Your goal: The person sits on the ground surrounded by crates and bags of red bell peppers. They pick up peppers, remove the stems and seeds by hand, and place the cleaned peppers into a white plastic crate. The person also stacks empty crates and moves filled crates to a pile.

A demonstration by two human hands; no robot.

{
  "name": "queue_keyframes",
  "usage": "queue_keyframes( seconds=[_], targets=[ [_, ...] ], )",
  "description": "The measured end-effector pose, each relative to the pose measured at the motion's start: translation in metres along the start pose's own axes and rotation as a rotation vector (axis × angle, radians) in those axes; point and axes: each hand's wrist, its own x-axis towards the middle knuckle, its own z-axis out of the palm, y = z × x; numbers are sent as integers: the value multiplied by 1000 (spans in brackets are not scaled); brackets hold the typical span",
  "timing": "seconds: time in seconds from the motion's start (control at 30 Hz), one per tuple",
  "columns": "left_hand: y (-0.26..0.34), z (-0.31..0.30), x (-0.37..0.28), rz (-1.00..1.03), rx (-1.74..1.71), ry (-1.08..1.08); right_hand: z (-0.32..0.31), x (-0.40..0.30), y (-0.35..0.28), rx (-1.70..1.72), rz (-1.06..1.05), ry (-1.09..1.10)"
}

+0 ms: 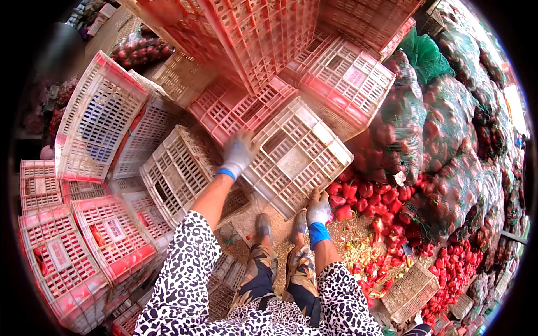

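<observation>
A pale, dirty plastic crate (299, 157) is tilted in front of me, one slotted side facing up. My right hand (318, 210), in a whitish glove with a blue cuff, has its fingers on the crate's lower right corner. My left hand (238, 155), gloved and blurred, is at the crate's left edge; whether it grips the rim cannot be told. Beyond the pale crate stands a red plastic crate (243, 107), and left of my left hand another pale crate (178, 174) is tilted.
Tall red crates (269, 38) rise ahead. Crates holding red contents (113, 231) stand at the left. Mesh sacks of red peppers (395, 126) are piled at the right, with loose red bell peppers (378, 201) and scraps on the floor. A small crate (411, 292) lies lower right.
</observation>
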Motion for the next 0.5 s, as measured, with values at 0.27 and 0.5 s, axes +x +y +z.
queue_keyframes(
  seconds=[0.27, 0.5],
  targets=[
    [17, 45, -11, 88, 64, 181, 16, -25, 47, 286, -135, -16],
    [80, -13, -90, -156, -408, -297, -14, -32, 102, 352, 191, -55]
  ],
)
